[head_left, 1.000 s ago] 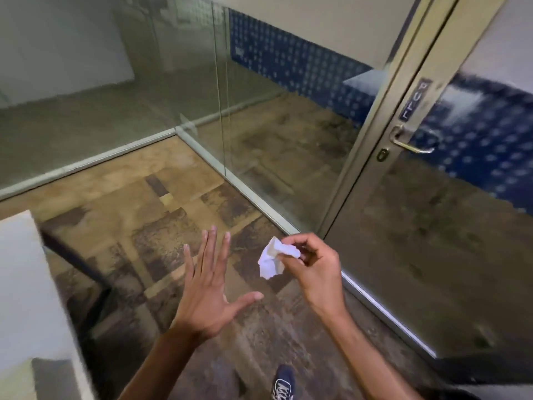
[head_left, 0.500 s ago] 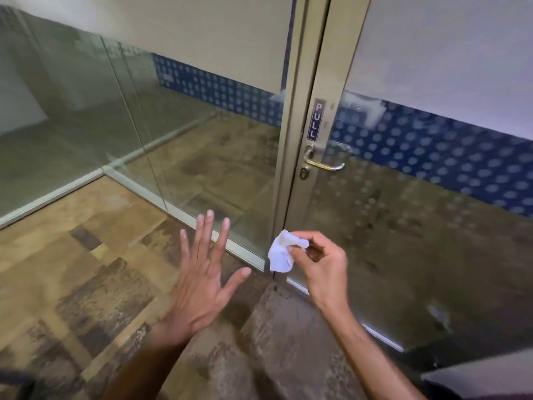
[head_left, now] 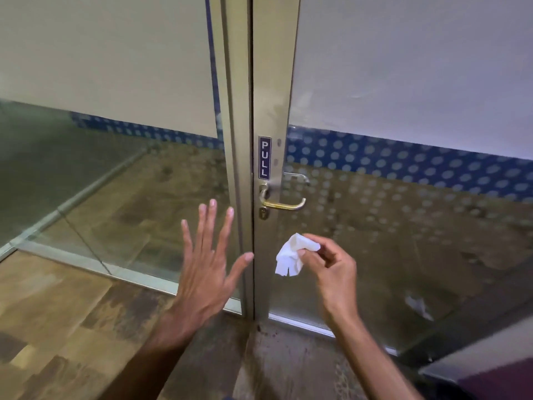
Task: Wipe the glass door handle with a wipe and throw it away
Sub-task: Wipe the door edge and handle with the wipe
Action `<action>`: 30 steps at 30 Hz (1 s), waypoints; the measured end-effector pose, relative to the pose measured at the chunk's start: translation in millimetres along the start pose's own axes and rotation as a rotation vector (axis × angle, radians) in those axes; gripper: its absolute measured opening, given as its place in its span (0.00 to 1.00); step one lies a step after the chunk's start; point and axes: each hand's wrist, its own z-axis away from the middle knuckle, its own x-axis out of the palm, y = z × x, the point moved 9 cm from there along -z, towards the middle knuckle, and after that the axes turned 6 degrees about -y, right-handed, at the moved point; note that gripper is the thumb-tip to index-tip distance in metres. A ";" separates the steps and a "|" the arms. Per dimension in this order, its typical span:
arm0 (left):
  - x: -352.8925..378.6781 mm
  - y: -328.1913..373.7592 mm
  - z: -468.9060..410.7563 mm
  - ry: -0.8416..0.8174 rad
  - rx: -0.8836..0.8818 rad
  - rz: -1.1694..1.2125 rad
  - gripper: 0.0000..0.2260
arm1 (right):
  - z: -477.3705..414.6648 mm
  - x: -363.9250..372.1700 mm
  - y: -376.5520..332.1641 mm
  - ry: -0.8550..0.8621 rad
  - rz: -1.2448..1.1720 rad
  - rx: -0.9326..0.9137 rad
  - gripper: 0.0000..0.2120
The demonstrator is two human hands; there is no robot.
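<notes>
Left hand [head_left: 206, 268] raised flat with fingers spread; right hand [head_left: 331, 269] pinched closed, both forearms extended forward.

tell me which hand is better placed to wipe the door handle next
Right. The right hand already pinches the wipe and sits just below the brass door handle. The left hand is open and empty, over by the frame.
</notes>
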 end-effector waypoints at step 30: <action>12.7 -58.6 -218.3 0.170 0.302 0.078 0.35 | -192.2 150.2 -110.6 0.177 1.516 -1.369 0.04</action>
